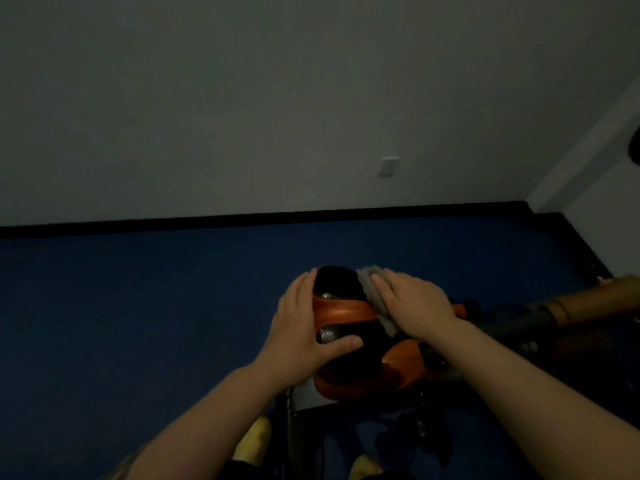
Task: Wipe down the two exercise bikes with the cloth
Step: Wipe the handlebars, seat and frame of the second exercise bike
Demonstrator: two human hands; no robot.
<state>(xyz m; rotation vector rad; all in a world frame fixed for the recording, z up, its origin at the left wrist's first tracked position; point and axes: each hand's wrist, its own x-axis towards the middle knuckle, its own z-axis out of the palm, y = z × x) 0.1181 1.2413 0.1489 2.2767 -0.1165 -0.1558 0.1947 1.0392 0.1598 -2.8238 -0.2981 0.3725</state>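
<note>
Dim room, person standing over an orange-and-black exercise bike seat [346,317] on the blue floor [138,306], near the grey wall [242,98]. Left hand [304,327] wraps the seat's left flank, fingers lying along the side and thumb hooked over the black top, so it grips the seat to steady it. Right hand [412,303] lies flat, fingers straight, pressing the grey cloth [372,292] onto the right side of the seat; not clenched, just palm pressure. Cloth sits between that palm and the seat, one corner poking out past the fingertips toward the nose. Step in hand looks like wiping the saddle top. To do it well: keep the left-hand brace firm so the seat doesn't swivel, spread the cloth wider under the palm, stroke nose to tail in overlapping passes, then swap sides to cover the patch the left hand hides. Seat's long axis runs away from the person, narrow black nose pointing toward the wall, wide end nearest the body. Another bar-like part [571,306] stretches off right, too dark to identify. Yellow shoes [256,434] below.
</note>
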